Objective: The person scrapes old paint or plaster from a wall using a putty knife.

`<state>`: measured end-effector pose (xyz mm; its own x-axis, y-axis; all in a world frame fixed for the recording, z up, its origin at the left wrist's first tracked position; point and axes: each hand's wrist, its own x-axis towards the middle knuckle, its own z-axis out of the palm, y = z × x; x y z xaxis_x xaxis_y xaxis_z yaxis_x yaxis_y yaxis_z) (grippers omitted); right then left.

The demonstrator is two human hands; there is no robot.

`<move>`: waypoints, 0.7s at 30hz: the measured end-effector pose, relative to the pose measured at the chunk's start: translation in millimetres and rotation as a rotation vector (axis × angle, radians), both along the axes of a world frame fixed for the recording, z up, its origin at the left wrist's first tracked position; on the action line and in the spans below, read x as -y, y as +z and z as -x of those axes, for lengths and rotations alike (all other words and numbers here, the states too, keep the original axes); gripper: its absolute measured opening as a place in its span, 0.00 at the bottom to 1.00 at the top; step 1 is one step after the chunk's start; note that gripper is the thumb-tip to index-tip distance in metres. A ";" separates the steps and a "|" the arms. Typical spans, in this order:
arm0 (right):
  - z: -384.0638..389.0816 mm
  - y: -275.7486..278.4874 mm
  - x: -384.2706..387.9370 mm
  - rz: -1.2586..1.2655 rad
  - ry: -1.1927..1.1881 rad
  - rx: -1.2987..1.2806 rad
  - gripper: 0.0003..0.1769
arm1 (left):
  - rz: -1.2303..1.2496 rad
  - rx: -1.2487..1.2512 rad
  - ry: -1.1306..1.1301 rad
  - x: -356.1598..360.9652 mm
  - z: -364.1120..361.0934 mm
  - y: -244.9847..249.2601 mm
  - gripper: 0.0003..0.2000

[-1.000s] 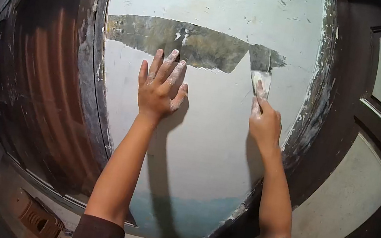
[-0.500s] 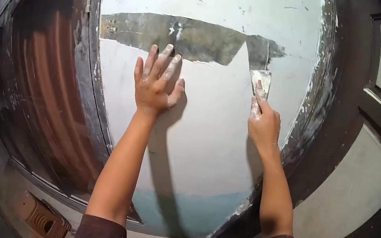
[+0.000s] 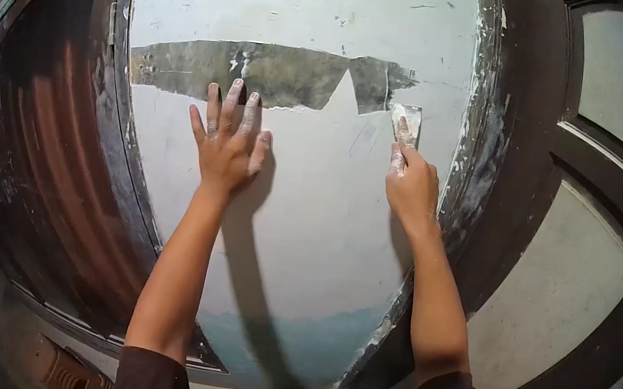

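A white-coated wall panel [image 3: 311,194] stands before me, crossed by a ragged dark grey bare band [image 3: 293,72]. A pointed white patch juts up into that band. Against the panel, just under the band, my left hand [image 3: 228,152] lies with fingers spread, holding nothing; its fingertips overlap the band's lower edge. My right hand [image 3: 412,189] grips a putty knife [image 3: 412,119], index finger stretched along the blade. The blade is at the wall below the band's right end, with whitish material on it. The knife's handle is mostly hidden by the hand. White residue marks my fingers.
Dark frames with white smears border the panel; a brown panelled door [image 3: 564,270] is on the right, and a dark reddish-brown door [image 3: 54,158] on the left. Bluish paint [image 3: 290,343] shows low on the wall. A brown plastic stool [image 3: 67,375] stands at lower left.
My right hand has moved the putty knife rightward along the wall, away from the pointed patch. My left hand keeps its place on the panel. The whole view has shifted.
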<state>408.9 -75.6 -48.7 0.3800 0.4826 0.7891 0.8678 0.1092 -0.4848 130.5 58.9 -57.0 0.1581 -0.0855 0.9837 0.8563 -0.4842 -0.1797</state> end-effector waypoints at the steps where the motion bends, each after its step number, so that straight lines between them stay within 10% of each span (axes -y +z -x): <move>1: -5.3 -1.5 -7.8 -0.062 0.021 0.044 0.18 | -0.041 -0.003 -0.013 3.1 -11.3 8.2 0.29; 21: -32.5 19.5 9.7 -0.014 0.041 0.100 0.17 | 0.006 -0.042 -0.002 15.1 -49.9 36.2 0.31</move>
